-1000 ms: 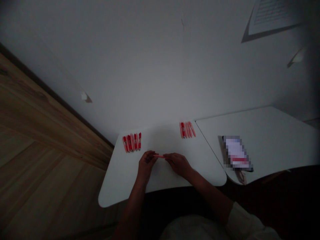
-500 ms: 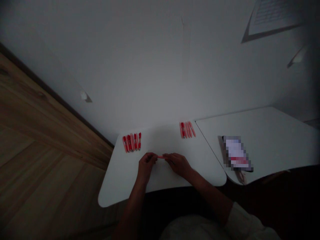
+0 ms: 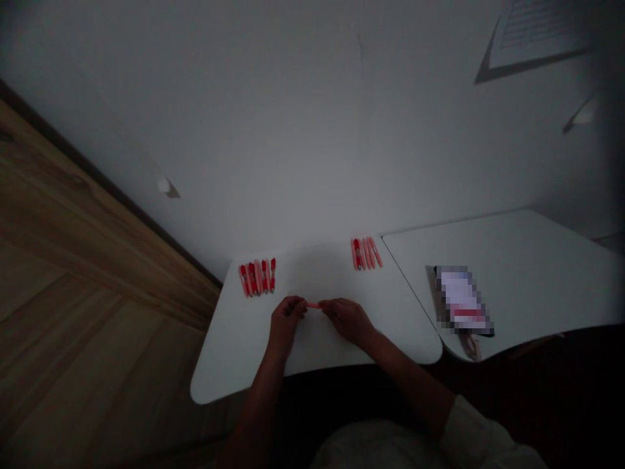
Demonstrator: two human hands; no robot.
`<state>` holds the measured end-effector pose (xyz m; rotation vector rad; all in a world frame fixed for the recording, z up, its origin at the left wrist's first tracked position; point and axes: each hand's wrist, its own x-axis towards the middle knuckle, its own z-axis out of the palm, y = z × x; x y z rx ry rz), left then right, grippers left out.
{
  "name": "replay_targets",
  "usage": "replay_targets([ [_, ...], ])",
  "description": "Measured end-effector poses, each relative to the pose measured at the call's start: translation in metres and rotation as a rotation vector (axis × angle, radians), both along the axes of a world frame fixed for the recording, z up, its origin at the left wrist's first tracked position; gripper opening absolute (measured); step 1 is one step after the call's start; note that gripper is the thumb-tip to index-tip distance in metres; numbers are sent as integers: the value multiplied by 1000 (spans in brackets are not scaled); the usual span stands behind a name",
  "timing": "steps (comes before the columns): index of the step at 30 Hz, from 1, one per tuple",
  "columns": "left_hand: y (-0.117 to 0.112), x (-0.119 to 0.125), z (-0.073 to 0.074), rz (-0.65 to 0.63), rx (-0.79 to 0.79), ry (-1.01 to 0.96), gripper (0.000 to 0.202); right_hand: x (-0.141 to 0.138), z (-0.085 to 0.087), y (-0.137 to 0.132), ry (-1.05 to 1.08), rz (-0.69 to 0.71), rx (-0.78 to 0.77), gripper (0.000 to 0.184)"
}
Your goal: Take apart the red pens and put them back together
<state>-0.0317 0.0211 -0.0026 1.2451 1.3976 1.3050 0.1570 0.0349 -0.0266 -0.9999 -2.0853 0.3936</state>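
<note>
1. Pink-red and thin, the pen [image 3: 312, 305] lies level between your two hands, over the middle of the white desk [image 3: 229, 365]. It sits nearer to you than the other pens. The dim light does not show whether it touches the desk top.
2. Your left hand [image 3: 286, 320] has its grip closed on the pen's left end, with the fingertips curled in around it.
3. Your right hand [image 3: 349, 320] has its grip closed on the pen's right end. Only a short stretch of the pen shows between the two sets of fingers.
4. A row of red pens [image 3: 257, 277] lies at the far left of the desk. They are side by side and point away from you, beyond your left hand and apart from it.
5. A smaller bunch of pens [image 3: 366, 253] lies at the far right corner of the same desk. One is dark red and the ones beside it are paler pink.
6. A second desk [image 3: 537, 254], also white, meets the first on your right. A flat blurred item [image 3: 463, 299] lies close to its near edge, and it is too unclear to tell what it is.
7. A light sleeve [image 3: 481, 436] covers your right forearm near the elbow, and your left forearm is bare.
8. A pale wall [image 3: 293, 130] stands behind the desks, with a sheet of paper [image 3: 537, 32] pinned at the upper right. A wooden floor [image 3: 73, 293] runs along your left.
</note>
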Motion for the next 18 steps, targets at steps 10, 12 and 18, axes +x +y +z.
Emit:
replay_targets([
  [10, 0, 1, -1, 4, 25, -70, 29, 0, 0, 0, -9, -11, -18, 23],
  [12, 0, 2, -1, -10, 19, -103, 31, 0, -1, 0, -10, -13, -18, 23],
  [18, 0, 1, 0, -3, -3, -64, 32, -1, -2, 0, 11, -13, -3, 23],
])
